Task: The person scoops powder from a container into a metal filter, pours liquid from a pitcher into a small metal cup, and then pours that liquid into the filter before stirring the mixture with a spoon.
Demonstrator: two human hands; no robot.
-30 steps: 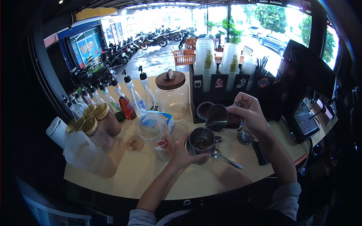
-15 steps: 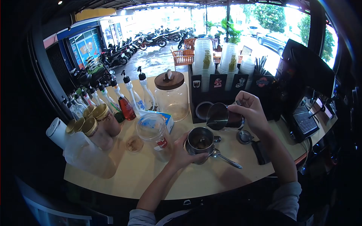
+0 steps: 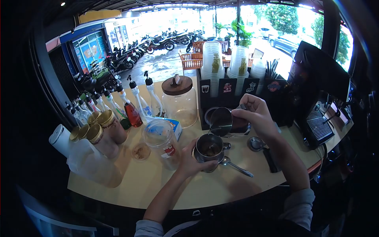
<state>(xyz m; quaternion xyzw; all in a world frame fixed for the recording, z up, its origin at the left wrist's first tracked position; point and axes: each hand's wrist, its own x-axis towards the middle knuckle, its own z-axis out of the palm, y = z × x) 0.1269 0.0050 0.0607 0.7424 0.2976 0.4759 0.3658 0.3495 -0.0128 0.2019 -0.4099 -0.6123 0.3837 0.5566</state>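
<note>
The steel pitcher [image 3: 221,121] has shifted left and tipped back over the metal cup [image 3: 210,147] on the counter [image 3: 166,185]. Right hand [image 3: 254,116] grips the pitcher; left hand [image 3: 191,160] wraps the cup. Cup-holder stickers [image 3: 227,87] unreadable.

A single head-worn camera looks forward and steeply down with a wide fisheye view, close over the curved counter [image 3: 166,185] at lower centre, while the street fills the upper frame and dark vignette rings the edges.

curved pale counter [image 3: 189,191], steel cup [image 3: 210,147], spoon [image 3: 236,166], jars [image 3: 162,138], syrup bottles [image 3: 132,108]
</note>
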